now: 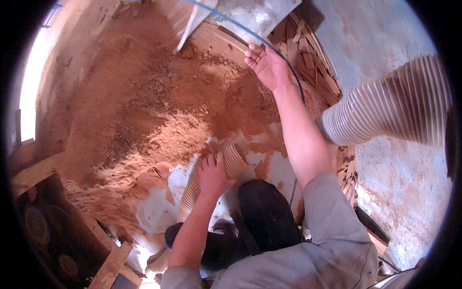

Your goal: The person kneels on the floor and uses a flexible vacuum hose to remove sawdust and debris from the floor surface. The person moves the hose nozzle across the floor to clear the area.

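Note:
My left hand (214,173) is wrapped round a ribbed tan hose (236,161), close to its open end. That end rests low over a pale, dust-smeared surface (180,176) in front of my knees. Farther out, my right hand (267,66) is raised with its palm turned up and its fingers loosely curled, with nothing seen in the palm. A thin blue-and-black cable (284,55) runs across beside that hand's thumb side; whether they touch is unclear. Past the hose spreads a large heap of reddish-brown sawdust (139,96).
A wide ribbed duct (385,108) juts in at the right, before a pale blue wall (399,192). Broken wood strips (313,58) are piled along that wall. A pale panel (260,17) stands at the far side. Wooden framing (110,267) is at the lower left.

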Action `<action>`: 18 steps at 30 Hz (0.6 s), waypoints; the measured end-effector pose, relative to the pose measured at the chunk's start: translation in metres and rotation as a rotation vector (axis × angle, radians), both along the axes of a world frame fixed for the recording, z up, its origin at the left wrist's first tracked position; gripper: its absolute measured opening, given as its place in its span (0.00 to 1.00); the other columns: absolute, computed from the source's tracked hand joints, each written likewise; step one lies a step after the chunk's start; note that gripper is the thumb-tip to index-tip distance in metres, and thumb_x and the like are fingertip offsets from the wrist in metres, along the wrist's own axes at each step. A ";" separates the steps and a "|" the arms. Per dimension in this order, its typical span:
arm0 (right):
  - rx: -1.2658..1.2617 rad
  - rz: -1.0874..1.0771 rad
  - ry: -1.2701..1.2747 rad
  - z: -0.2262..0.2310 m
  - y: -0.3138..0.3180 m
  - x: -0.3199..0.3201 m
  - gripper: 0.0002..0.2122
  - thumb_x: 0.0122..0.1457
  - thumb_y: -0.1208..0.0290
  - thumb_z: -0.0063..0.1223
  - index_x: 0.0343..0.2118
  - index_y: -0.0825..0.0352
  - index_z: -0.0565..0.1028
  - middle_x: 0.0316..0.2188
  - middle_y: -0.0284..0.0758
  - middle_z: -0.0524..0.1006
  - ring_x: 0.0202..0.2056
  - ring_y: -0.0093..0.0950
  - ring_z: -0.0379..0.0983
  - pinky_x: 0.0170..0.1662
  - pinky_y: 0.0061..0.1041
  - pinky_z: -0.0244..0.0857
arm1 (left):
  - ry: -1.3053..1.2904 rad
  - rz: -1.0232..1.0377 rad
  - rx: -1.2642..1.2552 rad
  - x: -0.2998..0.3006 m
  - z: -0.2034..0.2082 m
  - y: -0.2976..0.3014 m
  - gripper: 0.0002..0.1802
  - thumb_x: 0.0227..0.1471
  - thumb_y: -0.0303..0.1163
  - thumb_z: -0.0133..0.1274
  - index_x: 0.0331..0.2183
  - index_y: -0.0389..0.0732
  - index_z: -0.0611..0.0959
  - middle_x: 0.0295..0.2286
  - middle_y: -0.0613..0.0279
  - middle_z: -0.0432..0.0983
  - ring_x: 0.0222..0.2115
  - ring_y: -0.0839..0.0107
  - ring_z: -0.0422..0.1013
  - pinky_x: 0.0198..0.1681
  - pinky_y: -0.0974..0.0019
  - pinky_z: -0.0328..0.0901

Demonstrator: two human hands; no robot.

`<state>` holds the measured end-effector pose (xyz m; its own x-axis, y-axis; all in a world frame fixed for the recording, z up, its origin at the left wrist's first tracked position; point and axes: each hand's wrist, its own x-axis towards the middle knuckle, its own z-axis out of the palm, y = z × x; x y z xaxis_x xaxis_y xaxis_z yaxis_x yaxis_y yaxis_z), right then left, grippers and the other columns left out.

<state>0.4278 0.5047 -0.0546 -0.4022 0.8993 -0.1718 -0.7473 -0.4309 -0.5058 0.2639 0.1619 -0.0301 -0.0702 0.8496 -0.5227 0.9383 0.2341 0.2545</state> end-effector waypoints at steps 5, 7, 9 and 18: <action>0.007 -0.120 0.340 0.046 0.009 -0.027 0.16 0.70 0.59 0.45 0.54 0.62 0.70 0.53 0.44 0.74 0.52 0.46 0.72 0.56 0.48 0.67 | 0.007 -0.025 0.020 0.001 0.004 0.001 0.58 0.30 0.50 0.74 0.60 0.41 0.65 0.58 0.44 0.63 0.57 0.46 0.63 0.61 0.42 0.58; 0.069 -0.087 0.450 0.062 0.025 -0.031 0.16 0.70 0.59 0.44 0.49 0.65 0.76 0.54 0.47 0.74 0.58 0.47 0.69 0.61 0.49 0.64 | 0.006 -0.033 0.041 0.003 0.002 0.000 0.58 0.30 0.50 0.74 0.60 0.41 0.65 0.58 0.44 0.63 0.56 0.46 0.64 0.60 0.42 0.58; 0.051 -0.131 0.555 0.097 0.039 -0.047 0.14 0.71 0.60 0.42 0.49 0.64 0.73 0.54 0.48 0.73 0.59 0.49 0.68 0.61 0.51 0.64 | 0.014 -0.027 0.020 0.002 0.002 -0.002 0.58 0.31 0.51 0.73 0.60 0.41 0.65 0.58 0.44 0.63 0.56 0.46 0.64 0.59 0.41 0.59; -0.155 -0.334 0.518 0.147 0.160 -0.036 0.24 0.73 0.50 0.31 0.51 0.72 0.65 0.50 0.51 0.75 0.52 0.45 0.73 0.56 0.49 0.70 | -0.001 -0.035 0.023 0.004 0.008 0.003 0.57 0.32 0.52 0.73 0.60 0.43 0.65 0.58 0.45 0.63 0.56 0.47 0.64 0.57 0.40 0.61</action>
<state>0.3918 0.6649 0.0926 -0.1702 0.9709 -0.1685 -0.9852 -0.1714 0.0074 0.2678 0.1647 -0.0219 -0.0394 0.8634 -0.5030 0.9455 0.1951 0.2608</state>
